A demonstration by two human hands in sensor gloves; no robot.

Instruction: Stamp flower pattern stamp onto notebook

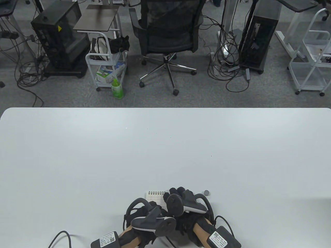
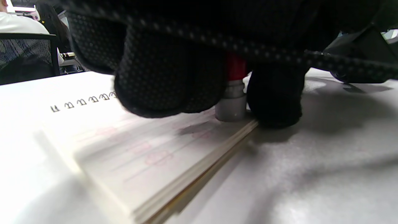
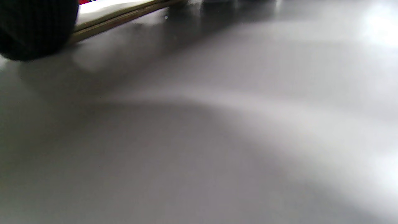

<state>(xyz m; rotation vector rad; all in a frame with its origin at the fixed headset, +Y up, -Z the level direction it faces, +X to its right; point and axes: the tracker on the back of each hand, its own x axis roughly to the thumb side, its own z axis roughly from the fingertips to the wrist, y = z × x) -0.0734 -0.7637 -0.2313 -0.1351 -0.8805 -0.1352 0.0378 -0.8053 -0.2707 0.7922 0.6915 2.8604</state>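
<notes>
A small spiral notebook (image 1: 154, 196) lies open near the table's front edge; it also shows in the left wrist view (image 2: 149, 155) with faint pink prints on the page. The stamp (image 2: 232, 99), red above a grey base, stands upright with its base on the page near the right edge. My right hand (image 1: 178, 193) grips it from above; one fingertip (image 2: 274, 102) touches down beside the notebook's edge and also shows in the right wrist view (image 3: 31, 28). My left hand (image 1: 152, 210) rests on the notebook, its fingers (image 2: 155, 81) pressing on the page. The trackers hide the stamp in the table view.
A small grey cap (image 1: 206, 192) lies on the white table (image 1: 165, 144) just right of my right hand. An office chair (image 1: 168, 31) and carts stand on the floor beyond the far edge.
</notes>
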